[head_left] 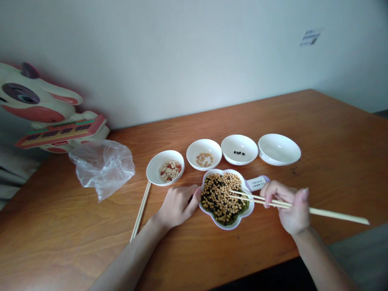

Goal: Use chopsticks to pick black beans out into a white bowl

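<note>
Chopsticks (273, 201), clamped in the right hand (287, 208) at lower right of the frame, dip into a bowl (227, 227) of mixed beans at lower centre. The left hand (177, 205) rests loosely curled against its rim on the counter (60, 226).

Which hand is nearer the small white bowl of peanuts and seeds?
Left. The left hand rests just in front of the small white bowl of peanuts and seeds, touching the flower-shaped dish of beans; the right hand is past that dish, holding wooden chopsticks.
</note>
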A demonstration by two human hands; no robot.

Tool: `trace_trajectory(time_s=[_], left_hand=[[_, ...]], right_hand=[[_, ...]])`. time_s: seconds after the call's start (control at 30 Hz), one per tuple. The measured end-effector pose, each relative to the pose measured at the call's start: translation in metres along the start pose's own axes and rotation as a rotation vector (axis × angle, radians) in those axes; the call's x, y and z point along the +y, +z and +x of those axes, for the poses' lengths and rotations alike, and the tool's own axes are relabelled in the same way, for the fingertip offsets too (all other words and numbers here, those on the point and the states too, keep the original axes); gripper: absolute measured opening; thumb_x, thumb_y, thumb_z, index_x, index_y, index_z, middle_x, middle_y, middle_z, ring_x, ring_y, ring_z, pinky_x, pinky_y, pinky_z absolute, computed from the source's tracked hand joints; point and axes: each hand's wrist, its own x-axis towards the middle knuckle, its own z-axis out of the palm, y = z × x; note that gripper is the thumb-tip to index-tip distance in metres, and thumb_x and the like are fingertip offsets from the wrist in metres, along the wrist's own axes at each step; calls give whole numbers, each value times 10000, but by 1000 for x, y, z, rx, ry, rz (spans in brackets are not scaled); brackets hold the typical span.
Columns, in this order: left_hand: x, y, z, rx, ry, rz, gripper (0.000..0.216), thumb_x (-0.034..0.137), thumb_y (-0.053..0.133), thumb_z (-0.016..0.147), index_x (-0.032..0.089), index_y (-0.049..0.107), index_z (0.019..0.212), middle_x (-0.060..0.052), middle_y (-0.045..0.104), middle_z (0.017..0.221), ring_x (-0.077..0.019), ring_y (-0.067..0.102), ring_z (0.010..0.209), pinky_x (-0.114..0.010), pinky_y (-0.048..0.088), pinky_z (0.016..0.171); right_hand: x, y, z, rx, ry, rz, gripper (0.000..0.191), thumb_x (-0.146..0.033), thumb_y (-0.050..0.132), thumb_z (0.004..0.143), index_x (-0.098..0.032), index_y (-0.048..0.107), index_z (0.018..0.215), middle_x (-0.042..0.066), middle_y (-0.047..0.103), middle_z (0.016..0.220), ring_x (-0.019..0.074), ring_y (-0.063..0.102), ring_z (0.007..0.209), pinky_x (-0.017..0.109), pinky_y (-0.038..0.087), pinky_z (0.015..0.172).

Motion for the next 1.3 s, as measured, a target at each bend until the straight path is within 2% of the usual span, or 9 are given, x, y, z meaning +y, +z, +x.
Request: trace_trajectory(time_s=[0.5, 0.87, 1.17, 1.3], left_hand=[[-2, 1, -1, 6, 20, 1, 382, 344, 354, 1120, 197, 462, 783, 14, 565, 683, -115, 483, 586, -280, 317, 612], [-1, 1, -1, -1, 5, -3, 394, 359, 350, 1123, 198, 437, 775, 16, 549, 680, -113, 475, 590, -276, 324, 614], [-1, 0, -1, -2, 10, 3, 389, 351, 351, 1121, 198, 446, 776, 11, 561, 681, -116, 488, 589, -268, 343, 622], [-1, 0, -2, 1, 6, 5, 390, 353, 355, 1118, 198, 446, 772, 7, 567, 678, -118, 492, 586, -266, 348, 622]], right_hand=[[-2, 1, -1, 57, 37, 16, 817, -756, 185, 1031, -221, 633, 605, 55, 548, 573, 213, 511, 545, 360, 377, 536], [-2, 2, 0, 44, 55, -6, 845, -829, 167, 984, -225, 622, 610, 52, 544, 548, 215, 507, 542, 356, 387, 533], [-4, 4, 0, 95, 67, 22, 831, -793, 198, 1007, -225, 627, 579, 61, 547, 547, 212, 498, 511, 359, 368, 523], [-3, 2, 0, 62, 87, 20, 844, -823, 172, 987, -223, 621, 597, 56, 550, 555, 209, 498, 514, 357, 378, 522]])
